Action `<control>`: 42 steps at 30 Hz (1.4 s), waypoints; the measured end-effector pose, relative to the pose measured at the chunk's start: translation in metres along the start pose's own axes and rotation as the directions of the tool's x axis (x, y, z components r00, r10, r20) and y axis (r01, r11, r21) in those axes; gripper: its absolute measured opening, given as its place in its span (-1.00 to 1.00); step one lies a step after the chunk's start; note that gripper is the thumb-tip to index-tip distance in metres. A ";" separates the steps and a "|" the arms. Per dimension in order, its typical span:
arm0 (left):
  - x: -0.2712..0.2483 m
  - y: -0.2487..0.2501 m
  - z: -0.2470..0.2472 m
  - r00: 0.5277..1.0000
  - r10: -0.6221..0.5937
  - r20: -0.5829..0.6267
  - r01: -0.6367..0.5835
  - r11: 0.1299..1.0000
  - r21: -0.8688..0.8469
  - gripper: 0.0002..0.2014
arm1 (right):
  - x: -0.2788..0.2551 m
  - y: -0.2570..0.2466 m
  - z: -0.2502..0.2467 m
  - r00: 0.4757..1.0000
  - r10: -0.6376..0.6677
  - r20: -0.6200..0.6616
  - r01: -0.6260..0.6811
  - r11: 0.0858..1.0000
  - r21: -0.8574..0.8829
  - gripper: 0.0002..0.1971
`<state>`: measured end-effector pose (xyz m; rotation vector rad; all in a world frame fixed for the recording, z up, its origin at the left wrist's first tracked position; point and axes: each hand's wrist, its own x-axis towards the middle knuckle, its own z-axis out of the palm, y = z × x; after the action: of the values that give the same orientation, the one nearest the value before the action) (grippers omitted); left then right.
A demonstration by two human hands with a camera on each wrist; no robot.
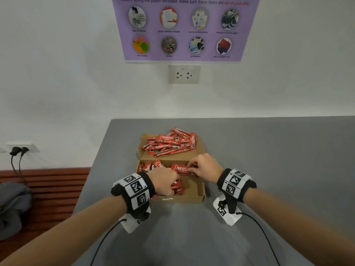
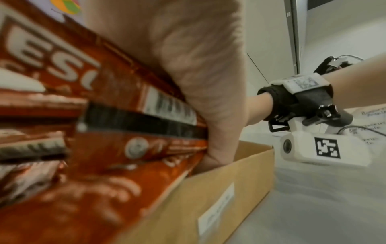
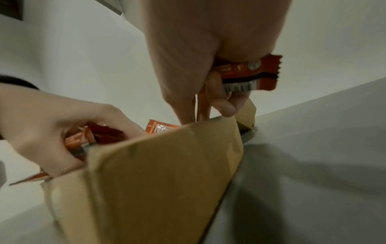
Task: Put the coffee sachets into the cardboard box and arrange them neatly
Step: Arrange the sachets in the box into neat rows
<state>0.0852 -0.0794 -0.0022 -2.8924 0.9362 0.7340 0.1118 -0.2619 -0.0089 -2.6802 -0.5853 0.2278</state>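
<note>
Both forearms reach in from the near edge, each wearing a black wrist strap with white coded tags [image 1: 137,189]. Left hand [image 1: 163,181] sits inside the shallow brown cardboard box [image 1: 197,191], fingers curled round a stack of red coffee sachets [image 2: 117,125]; the left wrist view shows the stack edge-on, pressed against the palm, its lower edge against the near box wall. Right hand [image 1: 204,167] is at the far right part of the box, thumb and fingers pinching one red sachet [image 3: 250,74] by its end; that sachet's crimped edge sticks out past the fingers, above the box rim. Between the two grips lies another sachet with its white lettering face up, touching the right fingertips. More sachets stand loosely to the far left of the left-hand grip, still inside the box. Beyond both hands, the open box lid [image 1: 169,156] lies flat on the grey table [image 1: 269,160], carrying a jumbled heap of loose red sachets [image 1: 170,143]. A few overlap the lid's far right edge. On the white wall above hang a double power socket [image 1: 184,74] and a purple poster [image 1: 184,27].
</note>
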 end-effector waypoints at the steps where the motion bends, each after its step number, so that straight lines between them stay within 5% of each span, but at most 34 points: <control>1: 0.000 0.000 0.000 1.000 -0.007 0.003 0.007 1.000 -0.002 -0.60 | 0.000 -0.001 0.000 1.000 -0.013 0.009 0.013 1.000 -0.024 -0.80; 10: -0.002 -0.004 0.001 0.996 -0.047 0.070 0.053 0.994 -0.091 -0.56 | 0.002 -0.007 0.000 0.995 -0.082 0.064 0.096 0.963 -0.252 -0.80; 21: -0.005 -0.003 -0.004 0.995 -0.054 0.082 0.064 0.989 -0.131 -0.66 | 0.006 -0.015 -0.001 0.990 -0.087 0.114 0.120 0.937 -0.329 -0.85; 24: -0.006 -0.003 -0.008 0.998 -0.057 0.005 0.057 0.991 -0.121 -0.81 | 0.004 -0.015 0.001 0.991 -0.071 0.115 0.106 0.936 -0.335 -0.87; 32: 0.007 -0.002 -0.012 0.951 -0.184 -0.248 0.157 0.980 -0.124 -0.74 | 0.000 -0.015 0.005 0.998 -0.052 0.038 0.062 0.937 -0.344 -0.83; 42: 0.034 -0.001 -0.006 0.924 -0.229 -0.307 0.241 0.970 0.003 -0.82 | -0.004 -0.008 0.011 1.000 0.006 -0.014 -0.009 0.964 -0.267 -0.73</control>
<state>0.1124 -0.0982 -0.0113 -3.0599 0.5892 0.2525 0.1028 -0.2531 -0.0153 -2.9412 -0.6426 0.1414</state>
